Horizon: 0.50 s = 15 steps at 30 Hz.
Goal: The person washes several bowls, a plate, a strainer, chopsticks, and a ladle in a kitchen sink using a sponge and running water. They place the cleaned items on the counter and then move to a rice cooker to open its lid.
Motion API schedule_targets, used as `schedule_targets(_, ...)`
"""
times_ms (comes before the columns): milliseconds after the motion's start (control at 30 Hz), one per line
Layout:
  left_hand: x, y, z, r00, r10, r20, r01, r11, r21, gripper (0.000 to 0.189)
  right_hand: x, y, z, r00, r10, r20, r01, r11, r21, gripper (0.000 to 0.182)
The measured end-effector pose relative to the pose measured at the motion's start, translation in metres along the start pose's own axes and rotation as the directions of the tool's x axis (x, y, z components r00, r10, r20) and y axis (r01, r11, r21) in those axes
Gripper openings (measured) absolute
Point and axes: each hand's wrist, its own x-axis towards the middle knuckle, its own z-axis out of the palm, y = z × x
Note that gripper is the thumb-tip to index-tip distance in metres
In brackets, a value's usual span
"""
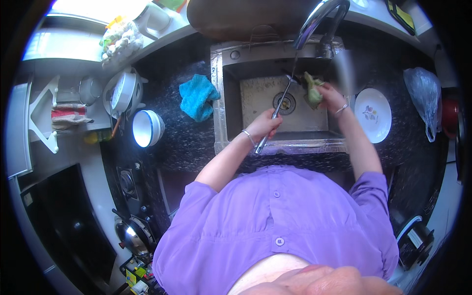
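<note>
My left hand [264, 123] is closed around the shaft of a long metal kitchen utensil [282, 99]. Its small crosswise head lies under the spout of the chrome faucet [305, 31], where a thin stream seems to fall. In my right hand [331, 97] is a pale green vegetable piece [314, 94], held over the right side of the sink [254, 107]. Part of the vegetable is hidden by my fingers. Below the utensil, in the sink floor, sits a round drain strainer [289, 107] with some yellowish bits in it.
A turquoise cloth [199, 97] lies left of the sink, near stacked bowls [145, 128]. To the right are a white oval plate [372, 116] and a plastic bag [424, 99]. A blurred whitish object [344, 70] stands by the faucet. A brown board [228, 18] is behind the sink.
</note>
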Motion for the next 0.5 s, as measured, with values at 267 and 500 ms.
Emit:
schedule_targets(267, 0.004, -0.005, 0.027, 0.976, 0.192, -0.099, -0.124, 0.873, 0.472, 0.019, -0.003, 0.06, 0.125, 0.999, 0.055, -0.002, -0.049, 0.916, 0.398, 0.029)
schedule_targets(500, -0.024, -0.004, 0.014, 0.995, 0.101, -0.002, -0.099, 0.98, 0.172, 0.014, 0.08, 0.061, 0.094, 0.986, 0.125, -0.113, -0.041, 0.828, 0.559, 0.022)
